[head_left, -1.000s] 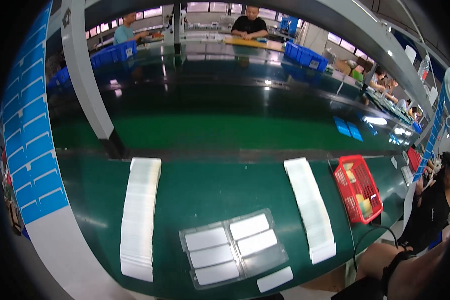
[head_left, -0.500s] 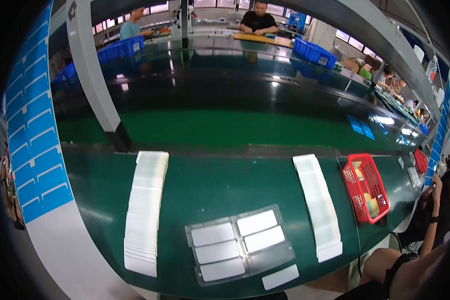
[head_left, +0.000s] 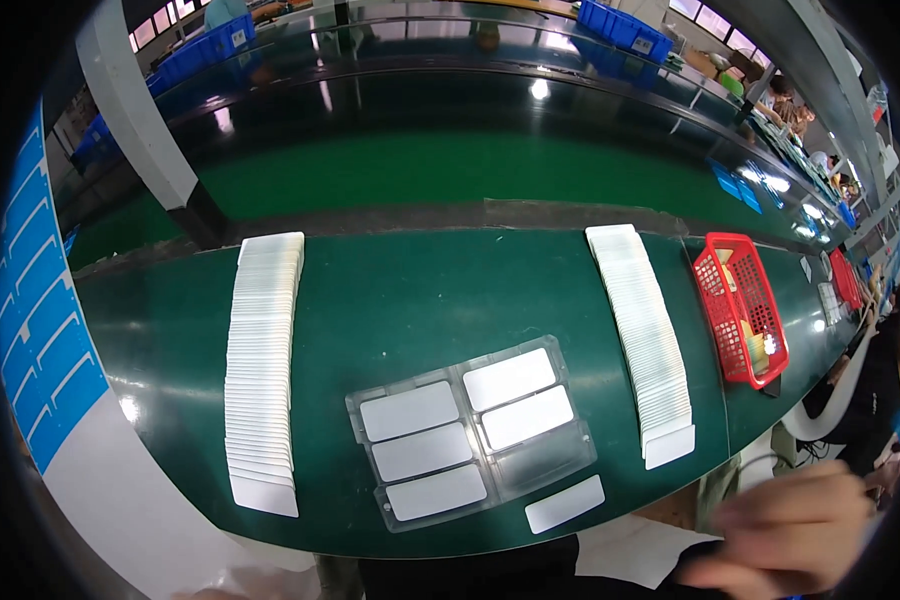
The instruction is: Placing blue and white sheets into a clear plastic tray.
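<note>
My right hand [head_left: 795,525] is at the lower right, beyond the table's front edge, smeared by motion and touching no card. At the bottom left edge, only a blurred bit of my left hand [head_left: 245,582] shows. Between them on the green table lies a clear plastic tray [head_left: 500,478] in two columns. Three white cards [head_left: 423,452] fill its left column; two white cards [head_left: 510,379] are in the right one, whose nearest compartment is bare. A single white card [head_left: 566,504] rests just off the tray's near right corner.
Overlapping white cards form a long row [head_left: 260,370] at left and another row [head_left: 642,330] at right. A red basket [head_left: 740,310] with yellowish things inside stands further right. A grey post [head_left: 140,110] rises at the far left, beside a blue printed panel [head_left: 45,300]. Co-workers sit at right.
The view has tilted down, so the table sits higher in the picture. My right hand has come in at lower right and my left at the bottom edge. Tray and cards look unmoved.
</note>
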### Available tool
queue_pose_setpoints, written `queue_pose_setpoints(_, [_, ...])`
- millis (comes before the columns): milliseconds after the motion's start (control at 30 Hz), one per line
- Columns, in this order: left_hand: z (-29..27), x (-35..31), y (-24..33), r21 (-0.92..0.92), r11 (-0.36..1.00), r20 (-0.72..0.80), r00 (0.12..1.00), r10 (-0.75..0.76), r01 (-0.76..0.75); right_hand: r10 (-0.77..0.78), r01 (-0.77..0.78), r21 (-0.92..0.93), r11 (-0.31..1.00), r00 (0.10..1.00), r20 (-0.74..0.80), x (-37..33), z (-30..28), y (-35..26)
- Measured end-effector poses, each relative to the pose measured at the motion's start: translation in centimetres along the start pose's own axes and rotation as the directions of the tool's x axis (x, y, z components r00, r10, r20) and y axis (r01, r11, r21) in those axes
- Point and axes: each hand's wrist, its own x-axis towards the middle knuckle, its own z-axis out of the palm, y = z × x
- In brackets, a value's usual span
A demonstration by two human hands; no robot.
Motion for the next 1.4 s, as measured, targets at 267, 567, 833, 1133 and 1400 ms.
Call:
queue_pose_setpoints(267, [-0.6, -5.3, -5.2, 0.544, 0.836, 0.347, 0.887, -0.305, 0.074, 0.139, -0.149, -0.014, 0.989, 0.878, 0.457, -6.5, 10.6, 5.5])
queue_pose_setpoints(567, [-5.7, -6.7, -5.8, 0.795, 0.6, 0.066, 0.971, -0.231, 0.088, 0.273, -0.275, -0.046, 0.96, 0.889, 0.367, -6.9, 10.1, 6.0])
queue_pose_setpoints(833, [-8.4, -6.9, -7.0, 0.802, 0.566, -0.117, 0.979, -0.168, 0.193, 0.383, -0.451, 0.066, 0.89, 0.819, 0.427, -3.8, 9.2, 4.4])
queue_pose_setpoints(1133, [-6.2, -6.5, -7.4, 0.792, 0.606, 0.06, 0.977, -0.205, 0.079, 0.29, -0.287, -0.048, 0.957, 0.93, 0.226, 0.0, 11.8, 6.7])
queue_pose_setpoints(1400, [-8.2, -6.5, -8.4, 0.785, 0.57, -0.138, 0.966, -0.22, 0.242, 0.384, -0.383, -0.079, 0.92, 0.846, 0.371, 0.2, 12.4, 7.4])
